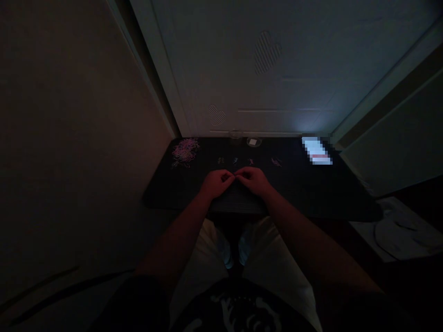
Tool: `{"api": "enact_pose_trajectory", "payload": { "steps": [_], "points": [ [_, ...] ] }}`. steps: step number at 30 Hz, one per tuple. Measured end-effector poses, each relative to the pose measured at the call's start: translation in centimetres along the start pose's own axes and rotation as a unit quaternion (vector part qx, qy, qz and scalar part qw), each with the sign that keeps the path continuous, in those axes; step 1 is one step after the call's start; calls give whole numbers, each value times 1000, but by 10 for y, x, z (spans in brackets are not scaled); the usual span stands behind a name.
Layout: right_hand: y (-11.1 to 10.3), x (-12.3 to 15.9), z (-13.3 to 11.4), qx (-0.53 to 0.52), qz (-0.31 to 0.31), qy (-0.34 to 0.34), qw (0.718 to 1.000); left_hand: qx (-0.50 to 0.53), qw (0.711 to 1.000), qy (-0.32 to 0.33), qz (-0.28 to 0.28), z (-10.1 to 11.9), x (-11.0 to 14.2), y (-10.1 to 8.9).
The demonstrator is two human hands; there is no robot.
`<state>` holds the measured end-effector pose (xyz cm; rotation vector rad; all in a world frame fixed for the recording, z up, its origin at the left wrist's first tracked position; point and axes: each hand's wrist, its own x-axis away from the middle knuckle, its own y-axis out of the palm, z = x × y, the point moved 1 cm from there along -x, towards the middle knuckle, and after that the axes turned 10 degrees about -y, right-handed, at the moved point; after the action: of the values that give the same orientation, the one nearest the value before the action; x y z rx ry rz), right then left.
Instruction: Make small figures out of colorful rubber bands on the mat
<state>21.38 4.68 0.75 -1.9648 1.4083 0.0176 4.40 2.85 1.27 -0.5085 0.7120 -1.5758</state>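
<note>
2 striped hearts (267, 53) on panel (207, 60), likely door.

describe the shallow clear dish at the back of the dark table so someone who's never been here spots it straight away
Find the dark table, then its back edge by the pale panel. The shallow clear dish sits near the middle of that edge, just right of a taller clear cup. Only the dish shows a white square.
</note>
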Motion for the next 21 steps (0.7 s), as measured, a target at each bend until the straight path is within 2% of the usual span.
{"api": "enact_pose_trajectory", "payload": {
  "steps": [14,21],
  "points": [
    [-1,-1,-2,56,0,-8,998,23,1000,-10,1,1,0,0],
    [0,-1,-1,42,6,15,999,45,999,-17,16,-2,-1,2]
  ]
}}
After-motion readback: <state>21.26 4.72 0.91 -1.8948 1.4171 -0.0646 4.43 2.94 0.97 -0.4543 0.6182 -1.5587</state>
